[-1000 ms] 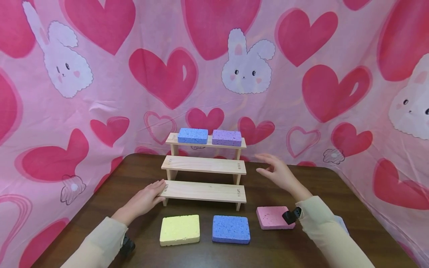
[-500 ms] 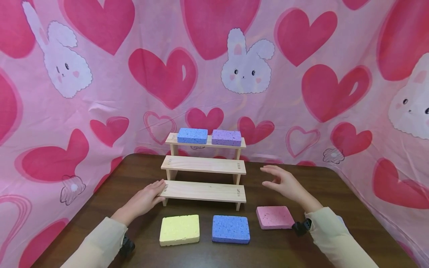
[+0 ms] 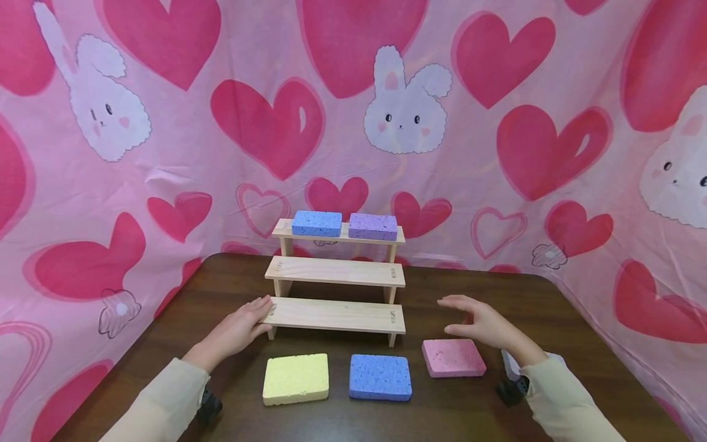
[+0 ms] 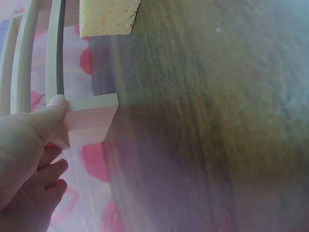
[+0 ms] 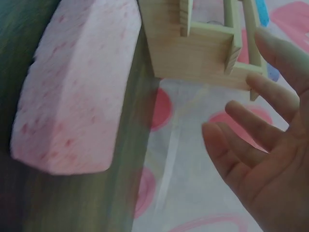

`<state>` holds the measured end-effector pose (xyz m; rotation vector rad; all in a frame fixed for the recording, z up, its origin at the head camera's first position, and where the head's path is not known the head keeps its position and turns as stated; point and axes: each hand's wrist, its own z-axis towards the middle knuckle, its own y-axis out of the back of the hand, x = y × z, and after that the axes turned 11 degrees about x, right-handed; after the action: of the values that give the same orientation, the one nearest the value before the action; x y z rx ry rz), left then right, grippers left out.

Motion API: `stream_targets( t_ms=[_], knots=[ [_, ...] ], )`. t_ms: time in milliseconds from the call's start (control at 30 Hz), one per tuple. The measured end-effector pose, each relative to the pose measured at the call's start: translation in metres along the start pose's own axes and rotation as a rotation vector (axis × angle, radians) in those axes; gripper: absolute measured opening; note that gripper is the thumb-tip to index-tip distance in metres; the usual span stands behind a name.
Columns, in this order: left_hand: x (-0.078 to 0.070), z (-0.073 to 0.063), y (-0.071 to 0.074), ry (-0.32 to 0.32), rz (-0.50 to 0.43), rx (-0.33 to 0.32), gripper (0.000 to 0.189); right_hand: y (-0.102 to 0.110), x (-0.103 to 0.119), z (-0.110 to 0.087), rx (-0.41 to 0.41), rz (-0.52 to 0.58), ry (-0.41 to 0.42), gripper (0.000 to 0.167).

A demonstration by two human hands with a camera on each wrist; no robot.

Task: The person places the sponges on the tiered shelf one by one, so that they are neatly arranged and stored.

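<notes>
A three-tier wooden display stand stands on the dark table. My left hand holds the left end of its lowest shelf. In the left wrist view, the thumb presses the shelf's front corner while the other fingers lie past the side panel. My right hand hovers, fingers apart and holding nothing, just beyond a pink sponge and right of the stand. That sponge lies flat on the table, large in the right wrist view. On the top shelf sit a light blue sponge and a purple sponge.
In front of the stand lie a yellow sponge and a darker blue sponge. A pale bluish block is partly hidden under my right wrist. Pink heart-and-rabbit cloth hangs behind the table.
My right hand has come down and slightly to the right, from beside the middle shelf to near the pink sponge, uncovering that sponge. My left hand and the stand have stayed put.
</notes>
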<state>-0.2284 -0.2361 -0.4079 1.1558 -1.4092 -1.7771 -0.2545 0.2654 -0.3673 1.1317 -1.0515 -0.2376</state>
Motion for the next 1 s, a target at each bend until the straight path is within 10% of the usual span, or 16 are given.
stream_targets(
  t_ms=[1000],
  knots=[
    [0.002, 0.001, -0.002, 0.002, -0.017, -0.004, 0.061, -0.018, -0.029, -0.032, 0.245, 0.095, -0.015, 0.058]
  ],
)
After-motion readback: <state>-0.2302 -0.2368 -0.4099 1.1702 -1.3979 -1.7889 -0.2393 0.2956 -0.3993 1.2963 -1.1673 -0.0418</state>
